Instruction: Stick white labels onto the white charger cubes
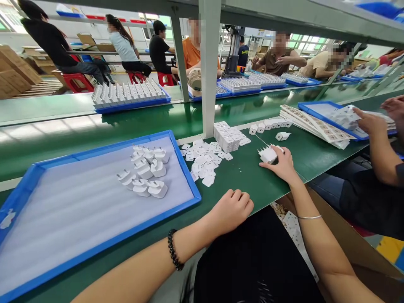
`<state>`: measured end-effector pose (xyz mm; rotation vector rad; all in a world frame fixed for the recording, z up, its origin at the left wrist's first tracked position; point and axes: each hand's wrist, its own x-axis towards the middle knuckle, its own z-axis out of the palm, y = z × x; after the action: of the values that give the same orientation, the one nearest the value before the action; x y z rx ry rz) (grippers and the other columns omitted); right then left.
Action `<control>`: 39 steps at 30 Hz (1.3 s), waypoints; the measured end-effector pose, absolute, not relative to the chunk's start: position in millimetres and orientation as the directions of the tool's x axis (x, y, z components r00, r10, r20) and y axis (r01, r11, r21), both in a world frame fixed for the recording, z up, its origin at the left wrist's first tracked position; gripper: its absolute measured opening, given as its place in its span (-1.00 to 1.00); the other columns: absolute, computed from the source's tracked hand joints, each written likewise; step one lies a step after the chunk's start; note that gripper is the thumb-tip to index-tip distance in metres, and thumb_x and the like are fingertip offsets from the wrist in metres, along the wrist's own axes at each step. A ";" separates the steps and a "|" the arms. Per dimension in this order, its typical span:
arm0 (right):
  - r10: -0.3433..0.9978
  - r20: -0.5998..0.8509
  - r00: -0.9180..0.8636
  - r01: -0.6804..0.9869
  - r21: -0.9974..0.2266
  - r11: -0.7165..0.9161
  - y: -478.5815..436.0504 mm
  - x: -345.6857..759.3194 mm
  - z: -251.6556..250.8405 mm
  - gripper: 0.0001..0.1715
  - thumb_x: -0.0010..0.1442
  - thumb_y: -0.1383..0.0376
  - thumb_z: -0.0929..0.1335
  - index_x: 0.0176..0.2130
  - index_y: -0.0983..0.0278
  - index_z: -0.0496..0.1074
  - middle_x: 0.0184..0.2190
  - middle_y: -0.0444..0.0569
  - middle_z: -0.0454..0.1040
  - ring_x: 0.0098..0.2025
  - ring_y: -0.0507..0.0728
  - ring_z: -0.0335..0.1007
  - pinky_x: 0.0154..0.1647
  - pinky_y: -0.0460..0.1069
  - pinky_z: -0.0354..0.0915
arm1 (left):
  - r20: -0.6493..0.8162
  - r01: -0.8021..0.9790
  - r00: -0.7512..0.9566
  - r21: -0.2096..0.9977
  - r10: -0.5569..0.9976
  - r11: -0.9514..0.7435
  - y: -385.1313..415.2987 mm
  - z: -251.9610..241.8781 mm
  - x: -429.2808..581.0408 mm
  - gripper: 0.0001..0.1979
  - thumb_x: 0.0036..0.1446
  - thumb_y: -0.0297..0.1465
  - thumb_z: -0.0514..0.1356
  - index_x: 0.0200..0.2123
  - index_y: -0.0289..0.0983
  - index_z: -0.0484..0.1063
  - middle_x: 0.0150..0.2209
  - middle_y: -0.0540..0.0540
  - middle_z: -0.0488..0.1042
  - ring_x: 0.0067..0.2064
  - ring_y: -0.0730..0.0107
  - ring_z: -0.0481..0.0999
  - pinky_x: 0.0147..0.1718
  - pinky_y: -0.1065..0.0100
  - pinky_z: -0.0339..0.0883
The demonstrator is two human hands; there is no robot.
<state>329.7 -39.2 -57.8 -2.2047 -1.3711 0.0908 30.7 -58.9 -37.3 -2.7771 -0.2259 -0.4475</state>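
Observation:
My right hand point(282, 164) rests on the green bench with its fingers wrapped round a small bunch of white charger plugs point(267, 154). At the bench's near edge my left hand point(232, 209) lies curled in a loose fist, nothing showing in it. A heap of flat white covers point(205, 162) and a stack of white blocks point(227, 136) sit between the hands and the blue tray point(176, 147). On the tray's grey liner lie several white plugs point(145, 174). One loose plug point(282, 136) stands just beyond my right hand.
A row of white plugs point(269, 125) lines the belt edge. To the right a co-worker's hand point(370, 122) reaches over printed cards point(315, 124) and another blue tray point(311, 107). A grey post point(208, 71) stands ahead. More filled trays point(129, 97) and seated people are beyond the belt.

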 end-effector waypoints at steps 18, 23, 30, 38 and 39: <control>0.792 0.551 0.263 0.965 -0.154 -0.213 -59.4 265.6 -57.5 -0.49 0.28 -0.04 0.32 -0.04 0.33 0.42 0.30 0.42 0.16 0.42 0.55 -0.07 0.30 0.44 0.01 | 0.287 0.252 0.942 -0.257 0.175 -0.933 -67.0 -28.3 33.8 -0.68 0.32 -0.60 -0.09 -0.18 -0.39 0.47 -0.23 -0.21 0.55 -0.30 0.25 0.53 -0.38 0.26 0.23; 0.826 0.528 0.197 0.980 -0.119 -0.158 -54.3 262.5 -48.2 -0.68 0.23 0.07 0.34 -0.29 0.29 0.44 0.30 0.37 0.25 0.40 0.56 0.01 0.31 0.48 -0.01 | 0.353 0.351 0.902 -0.266 0.248 -0.898 -71.2 -33.2 34.6 -0.61 0.35 -0.56 -0.11 0.07 -0.44 0.42 -0.01 -0.30 0.56 -0.06 0.16 0.58 -0.15 0.23 0.34; 0.934 0.353 -0.050 0.966 -0.221 0.135 -86.6 219.4 -32.3 -0.72 0.24 0.12 0.34 -0.28 0.28 0.49 0.38 0.28 0.21 0.45 0.50 -0.03 0.35 0.44 0.03 | 0.370 0.557 0.783 -0.058 0.500 -0.829 -59.8 -43.7 37.6 -0.45 0.39 -0.33 -0.03 0.36 -0.46 0.10 0.33 -0.39 0.29 0.34 -0.04 0.31 0.22 0.12 0.20; 0.892 -0.248 -0.377 0.779 -0.606 0.161 -49.9 242.6 35.5 -0.49 0.32 -0.05 0.30 0.06 0.18 0.51 0.20 0.10 0.47 0.18 0.32 0.41 0.21 0.20 0.31 | 0.269 0.554 0.806 -0.026 0.528 -0.832 -55.5 -37.4 37.5 -0.58 0.38 -0.28 0.04 0.15 -0.48 0.29 0.01 -0.32 0.46 0.00 0.09 0.49 -0.11 0.20 0.34; 0.861 -0.243 -0.447 0.746 -0.632 0.208 -36.3 237.1 39.8 -0.49 0.34 -0.01 0.28 0.09 0.22 0.50 0.11 0.12 0.51 0.10 0.29 0.45 0.09 0.15 0.37 | 0.267 0.546 0.811 -0.029 0.520 -0.837 -55.3 -37.1 37.5 -0.56 0.38 -0.27 0.04 0.16 -0.49 0.28 0.03 -0.33 0.45 0.01 0.07 0.48 -0.10 0.19 0.34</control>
<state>237.1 -36.3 39.8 -1.5535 -2.3106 1.0595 37.5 -55.3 -37.1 -2.8898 -0.8533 -0.3805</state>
